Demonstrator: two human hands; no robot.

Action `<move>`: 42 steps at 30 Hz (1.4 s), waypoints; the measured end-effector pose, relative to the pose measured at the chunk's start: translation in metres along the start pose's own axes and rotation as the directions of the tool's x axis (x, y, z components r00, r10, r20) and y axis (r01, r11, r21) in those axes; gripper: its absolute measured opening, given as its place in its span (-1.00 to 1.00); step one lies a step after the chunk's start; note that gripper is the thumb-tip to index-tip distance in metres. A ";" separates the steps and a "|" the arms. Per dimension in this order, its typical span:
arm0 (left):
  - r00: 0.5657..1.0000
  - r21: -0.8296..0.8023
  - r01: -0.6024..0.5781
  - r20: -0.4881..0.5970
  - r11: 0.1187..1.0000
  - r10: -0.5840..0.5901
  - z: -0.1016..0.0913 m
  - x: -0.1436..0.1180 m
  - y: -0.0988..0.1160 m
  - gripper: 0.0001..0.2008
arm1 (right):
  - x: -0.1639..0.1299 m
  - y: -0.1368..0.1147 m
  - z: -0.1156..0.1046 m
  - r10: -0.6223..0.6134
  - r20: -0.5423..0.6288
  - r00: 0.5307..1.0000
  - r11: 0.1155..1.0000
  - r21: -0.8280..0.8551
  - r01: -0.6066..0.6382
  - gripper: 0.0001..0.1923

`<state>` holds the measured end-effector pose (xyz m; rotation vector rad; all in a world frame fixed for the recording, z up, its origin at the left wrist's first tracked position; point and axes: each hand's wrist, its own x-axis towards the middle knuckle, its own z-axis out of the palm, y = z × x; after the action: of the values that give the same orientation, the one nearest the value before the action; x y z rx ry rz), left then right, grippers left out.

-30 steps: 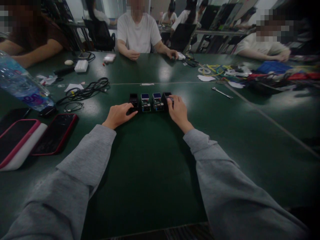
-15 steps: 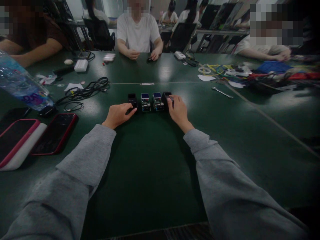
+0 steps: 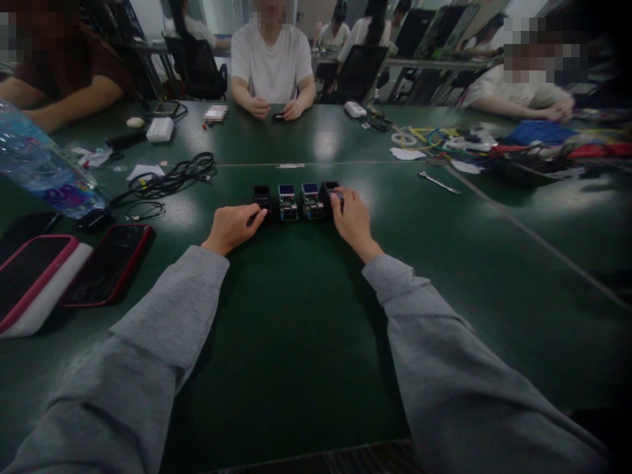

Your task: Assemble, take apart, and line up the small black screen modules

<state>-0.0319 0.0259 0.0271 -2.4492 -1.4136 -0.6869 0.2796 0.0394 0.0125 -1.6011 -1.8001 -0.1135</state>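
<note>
Black housings and small blue screens make up a row of four little modules (image 3: 296, 199) set side by side near the middle of the dark green worktop (image 3: 306, 329). Only the head view is given. In it the left hand (image 3: 232, 227) is laid at the left end of the row, its fingers (image 3: 257, 214) loosely curled and touching the leftmost black module (image 3: 261, 196); nothing is enclosed in the hand. The right hand (image 3: 351, 220) is set at the other end, with its fingers (image 3: 340, 195) resting over the rightmost black module (image 3: 328, 191); whether that piece is truly pinched cannot be told.

Judged from this, the row is best squared by even, light pressure from both ends, kept low against the worktop, so that the two middle modules are not tipped or pushed out of line.

The two inner modules show blue faces with greenish board parts and connectors in front; the outer two look plain black and boxy. Finer detail is too small to be made out.

Well apart to the left lie a red-edged phone (image 3: 109, 263), coiled black cables (image 3: 172, 176) and a water bottle (image 3: 44, 168).
</note>
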 end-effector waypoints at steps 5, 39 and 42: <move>1.000 0.027 0.010 -0.026 1.000 -0.010 0.002 0.000 -0.002 -0.50 | 0.000 0.001 0.000 -0.008 -0.005 1.000 1.000 0.004 0.008 -0.30; 0.999 -0.070 -0.032 0.017 0.997 0.033 0.003 0.002 -0.004 -0.54 | 0.000 0.000 0.001 -0.010 -0.004 1.000 1.000 -0.004 0.010 -0.28; 0.999 -0.063 -0.030 0.009 0.998 0.031 0.004 0.002 -0.005 -0.54 | 0.000 0.000 0.000 -0.006 0.000 1.000 1.000 -0.004 0.006 -0.29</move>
<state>-0.0340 0.0312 0.0245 -2.5203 -1.3753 -0.7243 0.2794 0.0395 0.0122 -1.5985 -1.8061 -0.1202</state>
